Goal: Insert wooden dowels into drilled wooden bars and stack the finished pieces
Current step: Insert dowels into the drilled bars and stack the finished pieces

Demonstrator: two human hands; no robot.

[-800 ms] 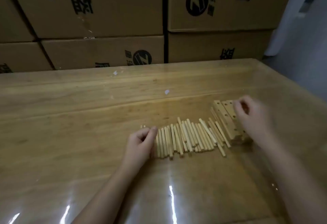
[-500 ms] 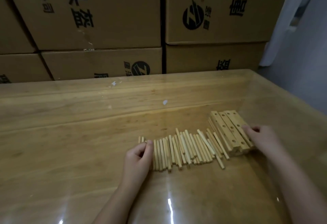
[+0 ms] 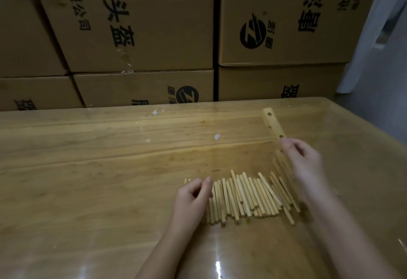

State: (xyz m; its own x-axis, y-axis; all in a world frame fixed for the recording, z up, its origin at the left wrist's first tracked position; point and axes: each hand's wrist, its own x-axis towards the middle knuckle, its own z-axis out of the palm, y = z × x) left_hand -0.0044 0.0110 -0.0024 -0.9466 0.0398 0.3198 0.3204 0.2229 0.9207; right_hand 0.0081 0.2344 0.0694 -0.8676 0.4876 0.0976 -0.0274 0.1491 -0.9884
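A row of several pale wooden dowels (image 3: 246,195) lies side by side on the table in front of me. My right hand (image 3: 305,162) grips the near end of a drilled wooden bar (image 3: 274,124), lifted so it points up and away, its holes showing. The remaining bars (image 3: 280,164) lie at the right end of the dowel row, mostly hidden behind that hand. My left hand (image 3: 193,195) rests at the left end of the row with fingers curled, thumb and fingertips close on a dowel; what it pinches is hard to make out.
The wooden table (image 3: 99,168) has a glossy transparent cover with glare spots near me. Stacked cardboard boxes (image 3: 141,36) stand directly behind its far edge. A pale curtain or wall (image 3: 383,36) is at the right.
My right hand has taken one drilled bar off the pile and raised it upward. My left hand stays at the left end of the dowel row. The camera has tilted down and closer.
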